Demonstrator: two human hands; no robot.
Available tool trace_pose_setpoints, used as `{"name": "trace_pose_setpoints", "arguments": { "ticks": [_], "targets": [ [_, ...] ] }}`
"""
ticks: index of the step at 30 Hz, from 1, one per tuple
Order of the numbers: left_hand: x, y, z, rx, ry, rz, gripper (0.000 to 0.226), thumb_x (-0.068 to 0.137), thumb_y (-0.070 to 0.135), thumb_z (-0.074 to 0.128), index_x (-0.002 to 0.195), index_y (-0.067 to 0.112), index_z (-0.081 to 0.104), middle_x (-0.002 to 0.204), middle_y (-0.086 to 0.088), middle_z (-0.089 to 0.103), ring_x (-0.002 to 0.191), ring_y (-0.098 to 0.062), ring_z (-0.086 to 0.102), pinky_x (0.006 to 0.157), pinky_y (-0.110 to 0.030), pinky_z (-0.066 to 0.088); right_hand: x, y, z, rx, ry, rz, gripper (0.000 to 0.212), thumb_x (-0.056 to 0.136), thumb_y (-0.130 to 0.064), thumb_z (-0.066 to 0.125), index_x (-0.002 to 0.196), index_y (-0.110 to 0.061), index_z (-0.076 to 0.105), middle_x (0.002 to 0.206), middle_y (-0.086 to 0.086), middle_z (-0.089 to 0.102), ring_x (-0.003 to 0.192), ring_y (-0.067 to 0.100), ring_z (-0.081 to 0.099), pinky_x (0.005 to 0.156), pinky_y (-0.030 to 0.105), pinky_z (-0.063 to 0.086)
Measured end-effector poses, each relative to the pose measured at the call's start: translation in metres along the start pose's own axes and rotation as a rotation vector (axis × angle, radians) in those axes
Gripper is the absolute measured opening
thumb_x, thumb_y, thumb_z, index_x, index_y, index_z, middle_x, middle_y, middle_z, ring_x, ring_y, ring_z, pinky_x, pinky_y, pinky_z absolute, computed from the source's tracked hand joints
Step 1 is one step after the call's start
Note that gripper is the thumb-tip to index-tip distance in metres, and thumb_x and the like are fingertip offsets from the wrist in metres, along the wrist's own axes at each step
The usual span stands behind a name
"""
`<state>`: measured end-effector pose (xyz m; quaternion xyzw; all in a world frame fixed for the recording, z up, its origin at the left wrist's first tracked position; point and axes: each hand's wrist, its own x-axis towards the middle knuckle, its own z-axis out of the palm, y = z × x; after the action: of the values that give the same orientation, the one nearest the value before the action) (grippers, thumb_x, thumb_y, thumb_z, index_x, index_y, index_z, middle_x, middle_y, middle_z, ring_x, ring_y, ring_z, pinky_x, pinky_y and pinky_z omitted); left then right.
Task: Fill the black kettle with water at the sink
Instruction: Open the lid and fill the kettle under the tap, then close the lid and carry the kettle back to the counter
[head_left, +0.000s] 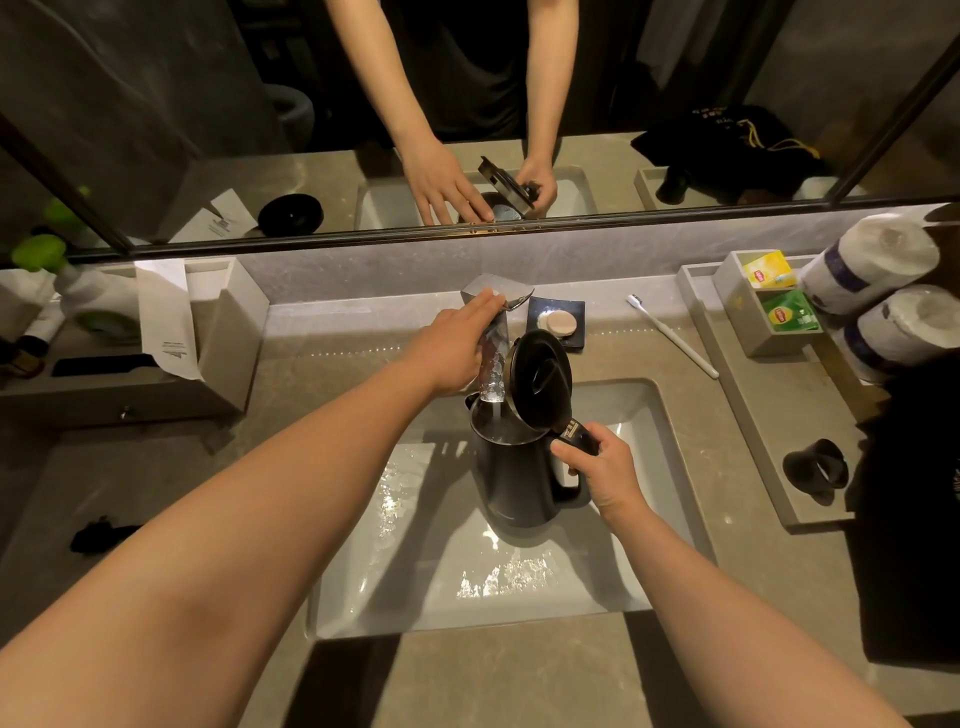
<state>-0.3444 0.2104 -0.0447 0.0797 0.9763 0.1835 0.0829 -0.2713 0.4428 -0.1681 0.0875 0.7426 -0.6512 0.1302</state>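
Observation:
The black kettle (511, 480) stands upright inside the white sink (670, 441), its lid (540, 382) flipped open. My right hand (605, 470) is shut on the kettle's handle at the right side. A thin stream of water falls from the chrome faucet (493, 364) into the kettle's mouth. My left hand (457, 343) rests flat on the faucet's lever (496, 293), fingers stretched over it. The sink floor around the kettle is wet and glistening.
A soap dish (558, 322) sits behind the kettle, a white toothbrush (670, 335) to its right. At the right stand a grey tray (753, 415) with tea bags, paper rolls (872, 265) and a black cup (815, 470). A tissue box (228, 332) stands left.

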Motion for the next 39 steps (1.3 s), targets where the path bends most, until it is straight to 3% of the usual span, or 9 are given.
{"name": "trace_pose_setpoints", "arguments": {
  "ticks": [8,15,17,19,22,24,26,33,39],
  "targets": [
    [0.0,0.0,-0.004,-0.007,-0.018,0.021,0.072,0.09,0.002,0.044,0.152,0.027,0.016,0.162,0.001,0.013,0.137,-0.032,0.029,0.108,-0.049,0.032,-0.002,-0.003,-0.001,0.015,-0.015,-0.009,0.03,0.066,-0.033,0.079,0.083,-0.012,0.065,0.068,-0.008,0.062,0.072,0.019,0.059,0.066,0.035,0.051],
    [0.006,-0.006,-0.006,0.337,-0.101,0.132,0.073,0.089,0.003,0.039,0.151,0.035,0.016,0.162,0.008,0.01,0.137,-0.031,0.027,0.096,-0.042,0.036,-0.006,-0.006,-0.002,0.021,-0.023,-0.017,0.026,0.067,-0.033,0.078,0.081,-0.016,0.065,0.064,-0.016,0.062,0.068,0.013,0.058,0.065,0.032,0.049],
    [0.009,-0.004,-0.01,0.269,-0.144,0.104,0.074,0.088,-0.002,0.04,0.15,0.034,0.021,0.161,0.008,0.014,0.138,-0.03,0.026,0.1,-0.044,0.036,-0.008,-0.008,-0.004,0.02,-0.022,-0.02,0.027,0.067,-0.032,0.079,0.081,-0.014,0.065,0.063,-0.015,0.062,0.067,0.011,0.058,0.064,0.032,0.049],
    [0.009,0.002,-0.016,0.026,-0.114,0.057,0.063,0.092,0.002,0.041,0.148,0.029,0.031,0.158,0.0,0.027,0.138,-0.03,0.03,0.107,-0.044,0.033,-0.012,-0.01,-0.006,0.023,-0.018,-0.032,0.028,0.067,-0.03,0.079,0.08,-0.011,0.064,0.063,-0.012,0.06,0.065,0.011,0.057,0.063,0.032,0.048],
    [-0.013,0.026,-0.019,-0.379,0.212,0.032,0.044,0.095,0.021,0.047,0.138,0.023,0.049,0.141,-0.004,0.052,0.127,-0.021,0.047,0.099,-0.03,0.036,-0.022,-0.012,-0.014,0.034,-0.006,-0.051,0.029,0.068,-0.026,0.079,0.081,-0.006,0.063,0.063,-0.01,0.059,0.064,0.011,0.055,0.063,0.032,0.047],
    [-0.038,0.043,-0.013,-0.353,0.288,0.175,0.041,0.091,0.032,0.054,0.131,0.025,0.056,0.135,0.003,0.058,0.122,-0.015,0.049,0.099,-0.031,0.037,-0.031,-0.014,-0.021,0.038,0.004,-0.061,0.027,0.068,-0.026,0.078,0.082,-0.007,0.064,0.062,-0.012,0.06,0.063,0.008,0.056,0.062,0.031,0.046],
    [-0.056,0.053,-0.001,-0.236,0.231,0.289,0.044,0.088,0.034,0.061,0.131,0.023,0.058,0.136,0.004,0.058,0.125,-0.015,0.047,0.105,-0.034,0.036,-0.04,-0.017,-0.03,0.045,0.001,-0.074,0.022,0.068,-0.026,0.078,0.08,-0.012,0.065,0.062,-0.012,0.061,0.062,0.007,0.056,0.06,0.029,0.045],
    [-0.076,0.062,0.016,-0.102,0.212,0.2,0.047,0.09,0.037,0.06,0.133,0.019,0.057,0.141,0.004,0.053,0.131,-0.018,0.042,0.11,-0.036,0.031,-0.08,-0.031,-0.065,0.084,0.071,-0.13,0.018,0.068,-0.023,0.078,0.08,-0.014,0.067,0.064,-0.01,0.064,0.063,0.006,0.059,0.064,0.032,0.047],
    [-0.099,0.083,0.025,-0.232,0.166,0.131,0.049,0.092,0.038,0.057,0.137,0.02,0.053,0.146,0.004,0.047,0.135,-0.017,0.038,0.112,-0.035,0.027,-0.105,-0.062,-0.082,0.093,0.135,-0.216,0.021,0.07,-0.024,0.075,0.086,-0.013,0.067,0.066,-0.013,0.065,0.064,0.001,0.058,0.062,0.028,0.047]
  ]
}}
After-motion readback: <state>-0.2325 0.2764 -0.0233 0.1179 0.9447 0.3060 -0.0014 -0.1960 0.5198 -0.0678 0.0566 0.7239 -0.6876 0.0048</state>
